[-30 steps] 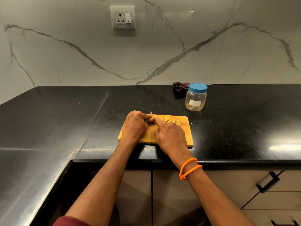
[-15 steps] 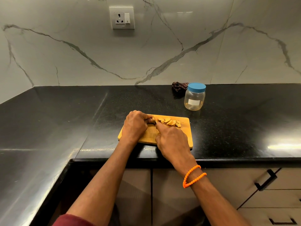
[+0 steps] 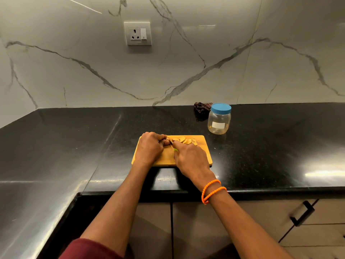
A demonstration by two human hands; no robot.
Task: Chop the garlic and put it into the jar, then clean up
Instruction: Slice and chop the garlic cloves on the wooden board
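Observation:
A wooden cutting board (image 3: 203, 154) lies on the black counter near its front edge. Pale garlic slices (image 3: 184, 141) lie in a row along the board's far side. My left hand (image 3: 149, 148) curls over the uncut garlic piece (image 3: 165, 141) and holds it down at the board's far left. My right hand (image 3: 190, 157) grips a knife (image 3: 171, 143) with a green handle; the blade is down at the garlic beside my left fingertips, and most of the knife is hidden by my hand. A clear plastic jar (image 3: 219, 119) with its blue lid on stands behind the board to the right.
A dark crumpled cloth (image 3: 201, 107) lies against the marble wall just behind the jar. A wall socket (image 3: 137, 33) sits above the counter. Black counter (image 3: 280, 143) stretches left and right of the board. Below the edge are cabinet doors and drawers with black handles (image 3: 302, 214).
The knife blade, raised a second ago, has come down through the garlic. Slices have spread a little to the right along the board. My left hand has stayed where it was.

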